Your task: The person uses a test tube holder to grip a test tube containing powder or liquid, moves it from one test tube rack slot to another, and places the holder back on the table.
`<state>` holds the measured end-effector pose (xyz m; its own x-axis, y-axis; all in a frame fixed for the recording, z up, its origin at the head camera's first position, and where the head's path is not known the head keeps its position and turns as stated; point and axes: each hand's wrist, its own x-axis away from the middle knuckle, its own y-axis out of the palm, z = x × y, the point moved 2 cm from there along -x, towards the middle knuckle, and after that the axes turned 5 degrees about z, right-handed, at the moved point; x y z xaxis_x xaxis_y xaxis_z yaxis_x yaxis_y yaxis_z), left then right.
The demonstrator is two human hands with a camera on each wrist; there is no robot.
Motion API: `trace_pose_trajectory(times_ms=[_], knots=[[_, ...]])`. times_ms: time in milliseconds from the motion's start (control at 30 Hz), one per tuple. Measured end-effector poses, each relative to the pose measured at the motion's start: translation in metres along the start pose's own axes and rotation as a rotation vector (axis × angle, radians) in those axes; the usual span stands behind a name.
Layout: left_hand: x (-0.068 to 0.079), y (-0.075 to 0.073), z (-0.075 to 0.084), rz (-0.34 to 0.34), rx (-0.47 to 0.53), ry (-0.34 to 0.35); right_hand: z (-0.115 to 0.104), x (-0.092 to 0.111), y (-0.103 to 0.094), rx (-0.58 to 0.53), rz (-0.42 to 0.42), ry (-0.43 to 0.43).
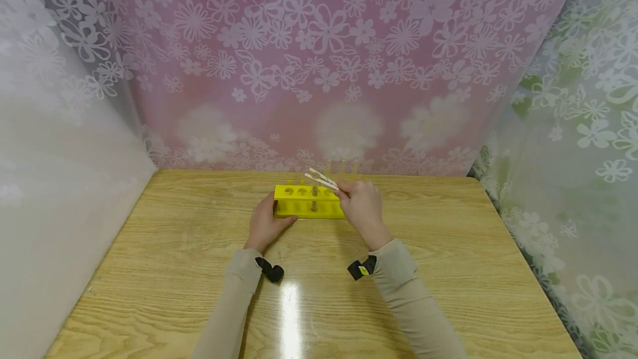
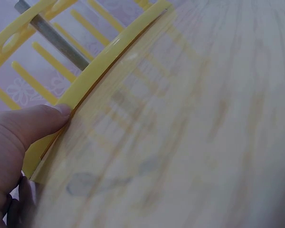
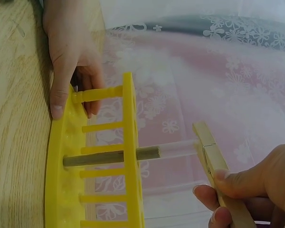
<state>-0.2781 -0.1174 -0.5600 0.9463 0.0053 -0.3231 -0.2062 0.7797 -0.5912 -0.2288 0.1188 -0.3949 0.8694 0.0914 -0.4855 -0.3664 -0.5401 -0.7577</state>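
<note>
A yellow test tube rack stands on the table, with a row of round holes in its top plate. My left hand grips its left end, the thumb on the front edge of the base. One clear test tube with dark grey contents stands in a middle hole. My right hand holds a wooden test tube clamp by its handle. The clamp's far end is right at the tube's upper end in the right wrist view.
Several pale tubes rise behind the right part of the rack. Yellow pegs line the rack's back. The wood-grain table meets a pink floral curtain behind, with pale curtains at the sides.
</note>
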Motion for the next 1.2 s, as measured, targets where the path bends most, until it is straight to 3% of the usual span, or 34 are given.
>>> trace_pose_trajectory(times_ms=[700,1200], knots=[[0.000,0.000,0.000,-0.004,0.000,0.006,0.009,0.004,0.012,0.011,-0.028,0.017],[0.000,0.000,0.001,-0.001,0.004,-0.009,0.012,0.008,0.019,0.060,-0.095,0.093]])
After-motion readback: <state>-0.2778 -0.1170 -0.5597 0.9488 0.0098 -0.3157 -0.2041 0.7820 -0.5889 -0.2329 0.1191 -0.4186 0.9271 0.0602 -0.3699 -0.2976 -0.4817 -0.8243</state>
